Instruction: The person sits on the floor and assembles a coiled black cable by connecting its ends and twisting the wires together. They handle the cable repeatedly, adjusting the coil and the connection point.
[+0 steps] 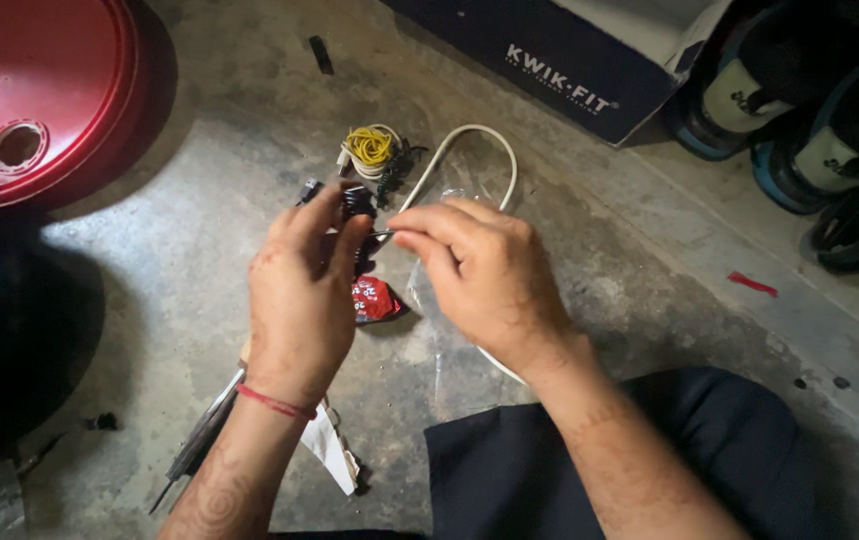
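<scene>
- While both hands are raised above the concrete floor point(199, 230), a small black part point(356, 202) is pinched between thumb and fingers of the left hand point(301, 295).
- A thin metal piece point(381, 234) is gripped by the closed fingertips of the right hand point(484, 275) and held against the black part; whether it is already seated cannot be told, so the joining is judged as under way, not finished.
- A white cable point(469, 135) is looped just behind the hands.
- Yellow coiled wire point(370, 146) and a red wrapper point(374, 298) are left untouched on the floor.
- A red drum lid point(44, 70) and a dark blue box point(549, 50) are set well apart.
</scene>
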